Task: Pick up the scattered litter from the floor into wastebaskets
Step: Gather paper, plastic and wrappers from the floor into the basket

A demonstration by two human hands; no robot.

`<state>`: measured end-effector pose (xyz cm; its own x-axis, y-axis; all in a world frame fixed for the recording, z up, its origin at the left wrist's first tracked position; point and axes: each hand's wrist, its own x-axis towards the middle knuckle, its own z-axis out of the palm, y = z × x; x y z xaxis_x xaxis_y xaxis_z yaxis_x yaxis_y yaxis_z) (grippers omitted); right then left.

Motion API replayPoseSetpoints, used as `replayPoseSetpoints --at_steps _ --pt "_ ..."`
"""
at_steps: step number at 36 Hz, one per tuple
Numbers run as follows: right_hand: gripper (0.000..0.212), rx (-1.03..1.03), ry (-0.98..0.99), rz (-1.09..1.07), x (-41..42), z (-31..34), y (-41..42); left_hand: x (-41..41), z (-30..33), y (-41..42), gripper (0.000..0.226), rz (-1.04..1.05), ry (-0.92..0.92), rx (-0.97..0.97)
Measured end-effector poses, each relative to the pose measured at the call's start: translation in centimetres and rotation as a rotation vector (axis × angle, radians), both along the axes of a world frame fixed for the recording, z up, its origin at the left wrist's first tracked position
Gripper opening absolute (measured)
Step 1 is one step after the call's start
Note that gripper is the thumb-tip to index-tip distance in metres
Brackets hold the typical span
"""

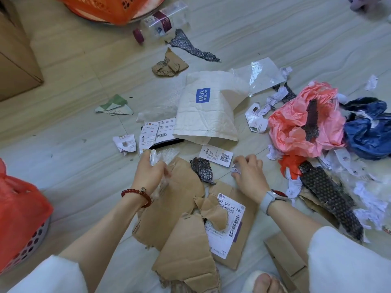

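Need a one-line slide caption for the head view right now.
Left hand grips clear plastic scraps, right hand pinches a crumpled paper scrap above torn cardboard.

Both hands (149, 172) (249, 174) on paper scraps (236, 169) above torn cardboard (182, 199)

**Floor under litter**

I see a pale tiled floor (275, 28). Torn cardboard (179, 208) lies between my left hand (150, 172) and right hand (249, 174); a white padded mailer (207, 115) lies beyond both; a pink bag (296, 123) sits right of my right hand.
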<state>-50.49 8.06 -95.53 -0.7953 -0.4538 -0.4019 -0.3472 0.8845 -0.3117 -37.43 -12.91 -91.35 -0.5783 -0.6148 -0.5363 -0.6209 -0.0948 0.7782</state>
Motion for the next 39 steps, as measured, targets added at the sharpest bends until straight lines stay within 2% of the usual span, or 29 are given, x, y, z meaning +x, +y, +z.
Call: replayPoseSetpoints --at_steps 3,7,10,13,16,20,22,24,25,26,28,30,33,36,39 --pt "0.03 -0.088 0.065 0.009 0.1 -0.2 -0.1 -0.7 -0.3 0.5 0.012 -0.208 -0.073 -0.198" --pt "0.038 -0.323 0.239 0.002 0.2 0.7 -1.0 -1.7 -1.0 1.6 0.027 -0.559 -0.217 -0.548" --pt "0.042 -0.258 0.337 0.144 -0.3 0.5 -2.6 -3.0 -1.9 2.4 0.037 -0.685 -0.292 -0.67" --pt "0.028 -0.115 0.363 0.281 -0.8 -0.2 -3.3 -4.4 -2.5 2.8 0.038 -0.657 -0.306 -0.595" --pt "0.031 0.004 0.231 0.331 -0.7 -0.7 -3.3 -5.4 -3.2 3.2 0.03 -0.655 -0.311 -0.6" --pt "0.029 0.034 0.179 0.366 -0.2 -0.9 -3.2 -6.1 -4.1 3.9 0.04 -0.715 -0.329 -0.672" --pt "0.026 0.038 0.228 0.402 0.0 -0.9 -3.4 -6.3 -4.2 4.2 0.039 -0.72 -0.329 -0.691" --pt "0.01 0.062 0.323 0.448 0.1 -0.7 -3.7 -6.3 -4.0 4.6 0.028 -0.732 -0.32 -0.721" --pt "0.01 0.062 0.369 0.464 0.1 -0.6 -3.9 -6.2 -3.8 4.9 0.019 -0.75 -0.312 -0.75" --pt "0.018 0.06 0.406 0.483 0.1 -0.6 -4.0 -6.1 -3.6 5.2 0.011 -0.77 -0.299 -0.781" --pt "0.024 0.041 0.462 0.48 0.2 -0.6 -4.2 -5.8 -3.4 5.5 0.007 -0.789 -0.253 -0.802" --pt "0.026 0.027 0.51 0.478 0.4 -0.7 -4.4 -5.0 -3.6 5.1 0.01 -0.742 -0.193 -0.723" --pt "0.024 0.013 0.512 0.45 0.0 -1.0 -4.1 -3.9 -3.8 4.2 0.024 -0.533 -0.091 -0.497" --pt "0.022 -0.08 0.382 0.368 -0.6 -0.7 -3.0 -3.0 -3.4 3.4 0.018 -0.359 -0.042 -0.405" --pt "0.021 -0.172 0.183 0.198 -0.7 0.1 -1.3 -2.7 -2.4 3.1 0.016 -0.314 -0.003 -0.37"
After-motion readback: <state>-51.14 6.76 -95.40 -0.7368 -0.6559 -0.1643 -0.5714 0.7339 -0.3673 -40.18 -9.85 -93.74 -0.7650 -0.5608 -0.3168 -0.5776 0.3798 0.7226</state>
